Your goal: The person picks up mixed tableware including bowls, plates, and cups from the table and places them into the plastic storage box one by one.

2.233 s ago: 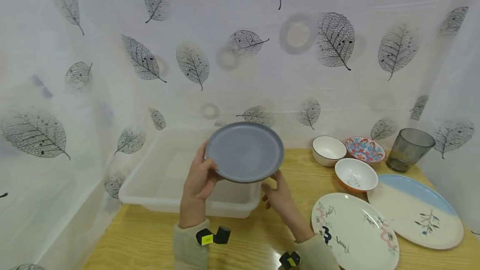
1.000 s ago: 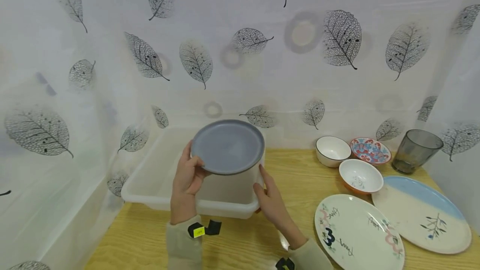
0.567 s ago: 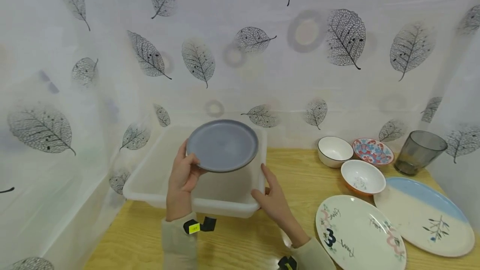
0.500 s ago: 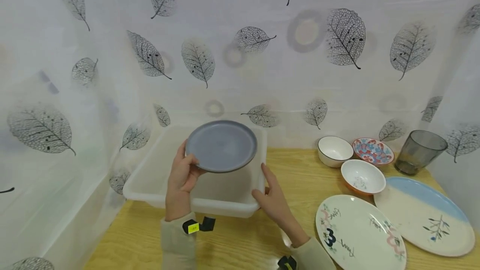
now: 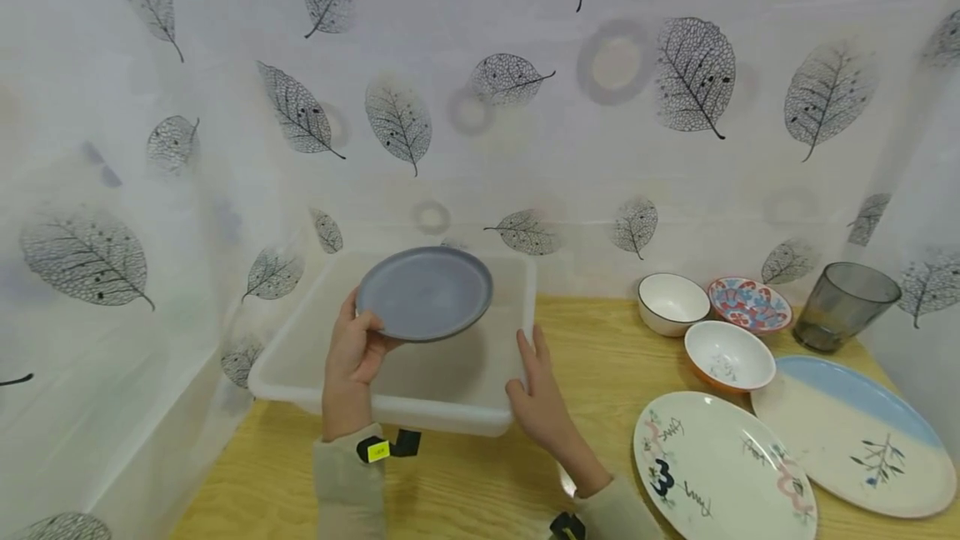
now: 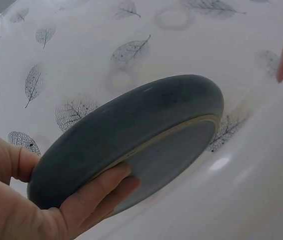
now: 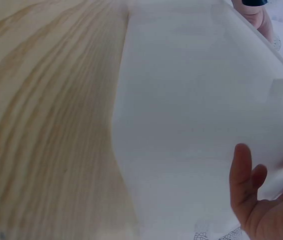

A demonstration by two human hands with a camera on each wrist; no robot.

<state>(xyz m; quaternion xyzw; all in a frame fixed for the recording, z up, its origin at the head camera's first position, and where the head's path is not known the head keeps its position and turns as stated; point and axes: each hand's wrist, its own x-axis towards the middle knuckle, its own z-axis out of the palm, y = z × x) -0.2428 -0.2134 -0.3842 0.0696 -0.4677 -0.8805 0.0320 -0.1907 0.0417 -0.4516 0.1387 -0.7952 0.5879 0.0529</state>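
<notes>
My left hand (image 5: pixel 352 361) grips a round grey-blue plate (image 5: pixel 424 293) by its left edge, thumb on top. In the left wrist view several fingers press against the plate's underside (image 6: pixel 166 160), and the plate is tilted. It is held above a white translucent plastic tub (image 5: pixel 442 412). My right hand (image 5: pixel 546 407) holds the tub's right rim near the front corner, with thumb and one finger on the inner side. From the right wrist view, other fingers (image 7: pixel 241 180) of that hand lie outside the tub wall.
On the wooden table (image 5: pixel 465 490), to the right, stand a white bowl (image 5: pixel 672 304), a patterned bowl (image 5: pixel 750 305), an orange-sided bowl (image 5: pixel 729 355) and a grey glass (image 5: pixel 846 307). A floral oval plate (image 5: pixel 723 465) partly overlaps a blue-and-cream plate (image 5: pixel 847 432). Leaf-printed curtains (image 5: pixel 480 157) enclose the back and sides.
My left hand has carried the plate leftward and slightly lower, farther over the tub. My right hand has left the plate's edge and taken the tub's right rim.
</notes>
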